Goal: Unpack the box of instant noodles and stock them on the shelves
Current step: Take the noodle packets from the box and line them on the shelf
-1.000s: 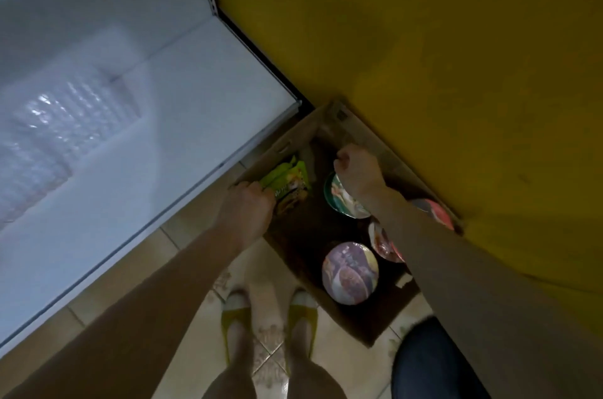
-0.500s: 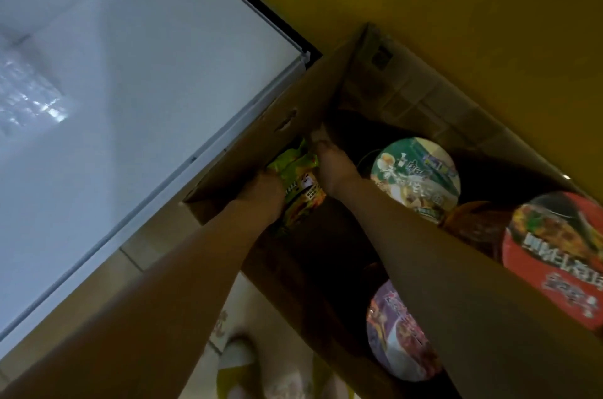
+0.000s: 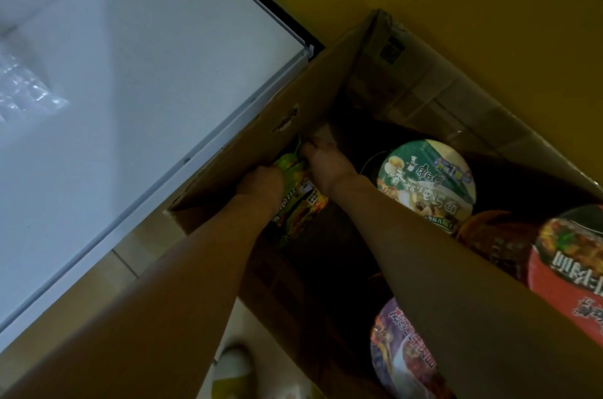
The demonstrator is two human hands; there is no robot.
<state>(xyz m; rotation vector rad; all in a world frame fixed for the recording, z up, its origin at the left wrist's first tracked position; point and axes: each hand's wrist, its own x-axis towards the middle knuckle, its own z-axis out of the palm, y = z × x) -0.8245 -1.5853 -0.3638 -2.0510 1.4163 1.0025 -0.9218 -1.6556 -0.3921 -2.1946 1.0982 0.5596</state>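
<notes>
At ten o'clock in the brown cardboard box (image 3: pixel 257 150), my left hand (image 3: pixel 261 185) and right hand (image 3: pixel 326 160) grip a green plastic noodle packet (image 3: pixel 300 207), long axis twelve-to-six.

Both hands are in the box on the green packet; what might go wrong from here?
The left hand and right hand grip the green packet close against the box wall; lifting may snag or crumple it. The right forearm passes right beside the green-lidded bowl and could tip it.
</notes>
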